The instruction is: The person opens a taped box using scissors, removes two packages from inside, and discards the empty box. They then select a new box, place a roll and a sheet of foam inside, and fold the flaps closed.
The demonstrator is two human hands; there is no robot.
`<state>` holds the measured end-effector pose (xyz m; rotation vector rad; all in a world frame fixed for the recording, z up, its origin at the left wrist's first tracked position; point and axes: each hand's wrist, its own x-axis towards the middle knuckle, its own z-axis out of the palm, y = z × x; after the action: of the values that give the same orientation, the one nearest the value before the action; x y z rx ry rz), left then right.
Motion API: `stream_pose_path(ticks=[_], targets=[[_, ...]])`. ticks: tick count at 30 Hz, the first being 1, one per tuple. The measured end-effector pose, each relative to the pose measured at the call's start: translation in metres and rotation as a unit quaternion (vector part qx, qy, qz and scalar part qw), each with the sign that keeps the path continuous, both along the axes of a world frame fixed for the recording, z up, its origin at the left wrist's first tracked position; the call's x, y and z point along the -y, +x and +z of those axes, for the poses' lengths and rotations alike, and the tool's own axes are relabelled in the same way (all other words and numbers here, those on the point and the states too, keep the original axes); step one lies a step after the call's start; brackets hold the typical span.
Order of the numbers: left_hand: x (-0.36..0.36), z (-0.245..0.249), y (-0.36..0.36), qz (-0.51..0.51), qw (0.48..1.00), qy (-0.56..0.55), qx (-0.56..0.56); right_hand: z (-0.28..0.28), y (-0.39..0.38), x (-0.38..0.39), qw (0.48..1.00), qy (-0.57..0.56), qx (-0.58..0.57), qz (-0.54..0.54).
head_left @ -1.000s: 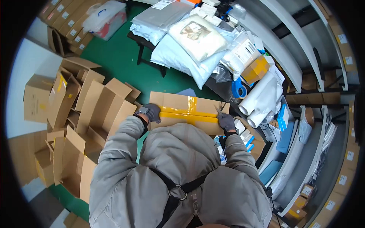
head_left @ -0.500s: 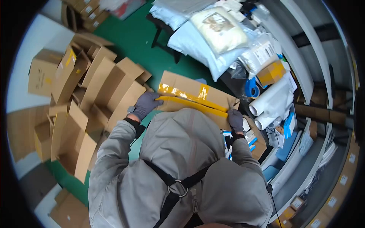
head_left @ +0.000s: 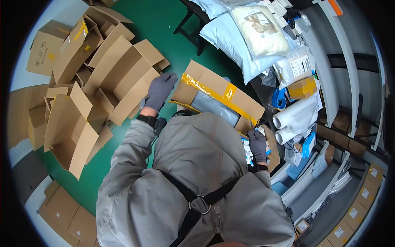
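Green floor (head_left: 164, 24) fills the upper left. A heap of open, empty cartons (head_left: 94, 78) is piled on it at your left.

Cardboard box (head_left: 214, 84) sits right in front of your chest, tilted, between your two hands. Can't tell what it rests on. Yellow tape (head_left: 205, 87) runs along its top. The near flap is up and a grey bag (head_left: 214, 108) shows inside.

Bagged pillows (head_left: 242, 45) are stacked on the worktop beyond the box. White rolls (head_left: 294, 117) lie at your right, with a small taped carton (head_left: 302, 87) and a blue tape roll (head_left: 279, 99) just above them.

Your left hand (head_left: 159, 89), gloved, has its fingers spread and sits at the box's left corner, touching the flap edge. Your right hand (head_left: 258, 144), gloved, is closed round the handles of scissors (head_left: 259, 122), with the blades pointing up at the box's right end.
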<state>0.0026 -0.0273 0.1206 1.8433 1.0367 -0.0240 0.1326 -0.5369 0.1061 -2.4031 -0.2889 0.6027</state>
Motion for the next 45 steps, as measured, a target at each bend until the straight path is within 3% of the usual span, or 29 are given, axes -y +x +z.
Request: stream_pose_path(ticks=[1,3,5,9,11,16,18,19,23,25,27,28,31,32,34,35,39,42,43,45], targets=[[-0.001,0.003,0.017,0.032,0.998,-0.005,0.05,0.0,-0.003,-0.004,1.0,-0.002,0.001,0.003],[-0.001,-0.046,0.057,0.105,0.976,-0.172,0.086,0.0,-0.009,-0.015,1.0,-0.006,0.004,-0.004],[0.021,-0.083,0.078,0.145,0.891,-0.425,0.062,0.001,-0.008,-0.023,1.0,-0.005,0.01,0.001],[0.065,-0.134,0.071,0.162,0.91,-0.356,0.141,0.003,-0.003,-0.027,0.999,-0.023,-0.015,-0.016],[0.074,-0.189,0.08,0.395,0.743,-0.493,0.222,0.006,-0.004,-0.03,0.999,-0.023,-0.028,-0.023],[0.075,-0.215,0.09,0.355,0.717,-0.517,0.303,0.015,0.007,-0.039,0.997,-0.037,-0.066,0.005],[0.068,-0.197,0.08,0.246,0.912,-0.314,0.091,0.022,0.025,-0.053,0.997,-0.039,-0.056,0.038],[0.067,-0.188,0.077,0.178,0.963,-0.198,-0.024,0.025,0.039,-0.064,0.996,-0.033,-0.048,0.063],[0.086,-0.184,0.065,0.218,0.966,-0.138,-0.005,0.061,0.082,-0.162,0.98,0.005,-0.048,0.191],[0.09,-0.159,0.057,0.247,0.952,-0.18,0.026,0.06,0.105,-0.216,0.964,-0.032,-0.095,0.248],[0.091,-0.135,0.048,0.286,0.922,-0.243,0.089,0.067,0.108,-0.283,0.939,-0.043,-0.043,0.34],[0.089,-0.127,0.047,0.301,0.916,-0.25,0.086,0.058,0.114,-0.309,0.916,-0.037,-0.008,0.4],[0.09,-0.119,0.05,0.171,0.946,-0.216,0.172,0.032,0.116,-0.388,0.81,-0.078,0.127,0.567],[0.093,-0.123,0.049,0.181,0.942,-0.224,0.171,0.026,0.112,-0.415,0.804,-0.085,0.121,0.576],[0.098,-0.127,0.053,0.165,0.968,-0.119,0.146,0.021,0.106,-0.456,0.727,-0.114,0.083,0.672],[0.097,-0.131,0.059,0.162,0.976,-0.062,0.135,0.019,0.106,-0.47,0.717,-0.122,0.083,0.681],[0.101,-0.146,0.066,0.219,0.943,-0.21,0.137,0.011,0.108,-0.504,0.712,-0.208,0.08,0.666],[0.096,-0.144,0.062,0.201,0.932,-0.256,0.161,-0.007,0.136,-0.483,0.809,-0.204,0.038,0.55],[0.096,-0.141,0.062,0.18,0.928,-0.278,0.17,-0.005,0.143,-0.469,0.811,-0.211,0.039,0.544],[0.089,-0.136,0.062,0.182,0.915,-0.321,0.165,0.002,0.158,-0.434,0.885,-0.168,-0.026,0.433]])
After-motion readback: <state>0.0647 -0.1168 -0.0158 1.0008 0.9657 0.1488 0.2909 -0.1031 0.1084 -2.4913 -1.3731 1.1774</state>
